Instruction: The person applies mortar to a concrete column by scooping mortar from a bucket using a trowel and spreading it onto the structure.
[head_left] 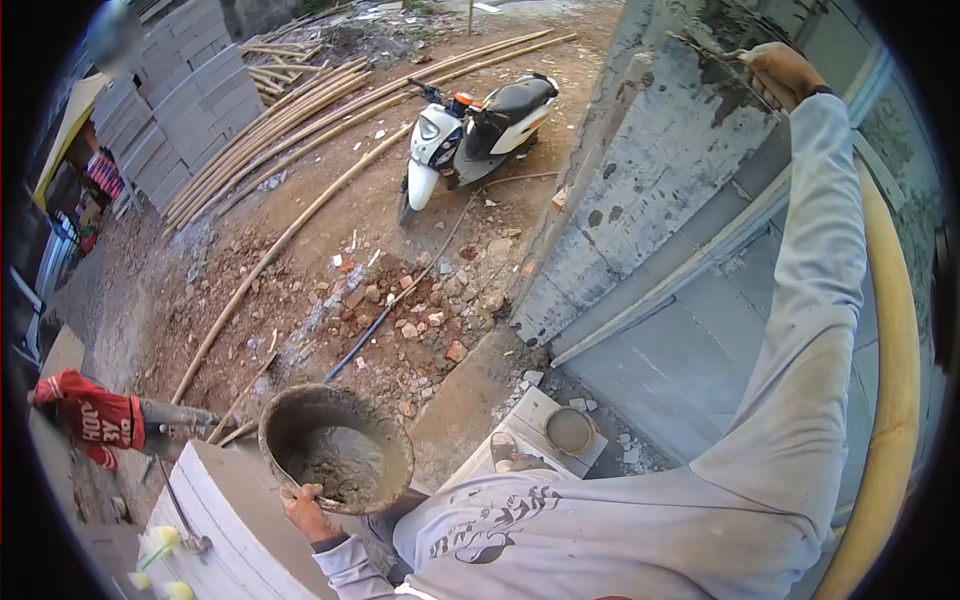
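My left hand point(312, 514) grips the near rim of a round mortar bucket point(268, 440). Wet grey mortar point(350, 465) lies in its bottom. At the upper right, my right arm is stretched out to a concrete surface point(660, 190) with dark wet patches. My right hand point(782, 76) is closed round the handle of a trowel point(705, 47), whose blade is close to that surface; I cannot tell whether they touch.
Below stand pale blocks point(525, 418) with a small bucket point(570, 432) on them. A hammer point(192, 540) lies on a light board at lower left. A bamboo pole point(890, 420) rises close on the right. Beyond are a scooter point(470, 135), long poles point(290, 130), rubble and stacked blocks point(185, 90).
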